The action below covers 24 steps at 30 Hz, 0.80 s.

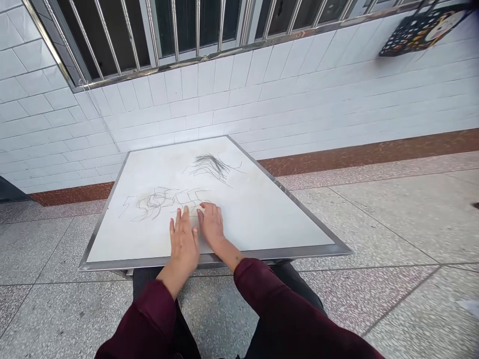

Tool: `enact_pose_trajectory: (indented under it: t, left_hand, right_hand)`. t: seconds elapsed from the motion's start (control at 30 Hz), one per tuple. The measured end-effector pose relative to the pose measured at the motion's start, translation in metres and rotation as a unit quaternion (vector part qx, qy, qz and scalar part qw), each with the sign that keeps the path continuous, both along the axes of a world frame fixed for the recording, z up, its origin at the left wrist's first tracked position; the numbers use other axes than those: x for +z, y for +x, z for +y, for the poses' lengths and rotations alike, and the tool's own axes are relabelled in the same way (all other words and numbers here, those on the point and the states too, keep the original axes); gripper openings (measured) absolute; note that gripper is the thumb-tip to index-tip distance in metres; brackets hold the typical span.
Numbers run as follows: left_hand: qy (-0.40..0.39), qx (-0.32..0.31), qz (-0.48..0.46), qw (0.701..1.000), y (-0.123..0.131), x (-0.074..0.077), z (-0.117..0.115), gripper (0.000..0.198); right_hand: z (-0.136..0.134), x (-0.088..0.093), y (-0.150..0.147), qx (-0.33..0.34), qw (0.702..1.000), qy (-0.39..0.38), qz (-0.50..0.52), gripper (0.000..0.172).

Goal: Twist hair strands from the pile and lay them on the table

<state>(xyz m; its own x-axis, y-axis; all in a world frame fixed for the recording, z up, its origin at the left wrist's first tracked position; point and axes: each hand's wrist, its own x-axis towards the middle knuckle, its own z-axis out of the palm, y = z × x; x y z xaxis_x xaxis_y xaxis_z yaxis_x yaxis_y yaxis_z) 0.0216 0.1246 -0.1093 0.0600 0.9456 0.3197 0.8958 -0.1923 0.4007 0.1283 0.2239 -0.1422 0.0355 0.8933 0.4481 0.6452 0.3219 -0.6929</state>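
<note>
A white tabletop (pixel 262 219) with a grey metal edge stands in front of me. Thin dark strands, like hairs or fine wires, lie on it in two groups. One is a loose, curly tangle (pixel 155 199) at the left; the other is a denser, straighter bunch (pixel 211 165) farther back. My left hand (pixel 184 243) rests at the near end of the tangle, fingers stretched out. Close beside it, my right hand (pixel 212 225) has its fingers curled and the thumb near the index finger. Whatever these fingers hold is too fine to make out.
A white tiled wall (pixel 209 107) rises behind the table, with a barred window (pixel 187 30) above. At the upper right hangs a dark patterned bag (pixel 419 32). Speckled stone floor (pixel 359 209) surrounds the table. My dark-trousered legs (pixel 299 284) extend under its near edge.
</note>
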Motion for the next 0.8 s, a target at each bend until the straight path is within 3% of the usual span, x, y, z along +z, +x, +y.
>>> enact_pose_trajectory:
  t: [0.1,0.27,0.43,0.57,0.67,0.8]
  left_hand:
    - [0.001,0.026,0.069,0.997,-0.013,-0.019,0.030,0.063]
    - [0.000,-0.003,0.100,0.995,-0.021,-0.042,0.033,0.062]
    - [-0.004,0.005,0.114,0.993,-0.017,-0.045,0.031,0.059]
    - [0.003,0.007,0.095,0.995,-0.017,-0.042,0.030,0.058]
    - [0.026,0.034,0.071,0.997,-0.040,-0.036,0.027,0.056]
    - [0.059,0.139,0.090,0.985,-0.104,-0.028,0.018,0.055]
  right_hand:
    - [0.004,0.000,-0.012,0.015,0.998,0.008,-0.066,0.024]
    - [0.007,-0.009,-0.016,0.037,0.988,-0.002,-0.148,0.019]
    - [0.010,-0.015,-0.014,0.048,0.982,-0.014,-0.184,0.009]
    - [0.012,-0.017,-0.013,0.056,0.983,-0.009,-0.177,0.011]
    - [0.014,-0.018,-0.009,0.057,0.986,0.003,-0.156,0.018]
    - [0.017,-0.014,-0.003,0.064,0.990,0.022,-0.125,0.027]
